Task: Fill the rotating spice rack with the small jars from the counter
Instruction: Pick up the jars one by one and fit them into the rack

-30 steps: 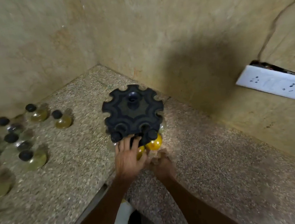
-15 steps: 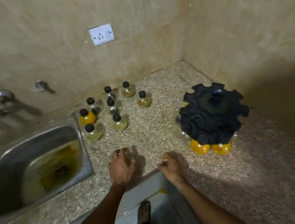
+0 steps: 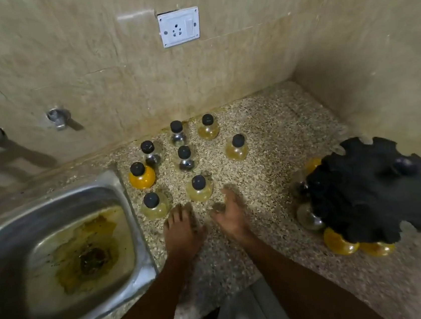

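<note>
Black-capped jars [image 3: 199, 192], eight of them, stood unracked on the tabletop [image 3: 267, 137] while the rack [image 3: 370, 193] held several, both hands' [image 3: 182, 230] grip loose, empty.

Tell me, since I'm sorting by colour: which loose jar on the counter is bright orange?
The jar nearest the sink; the other seven are pale yellow or clear.

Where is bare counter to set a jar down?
Bare counter lies between the loose jars and the spice rack, and along the front edge, right of the right hand. Crowded: the jar cluster by the sink, beyond the left hand.
</note>
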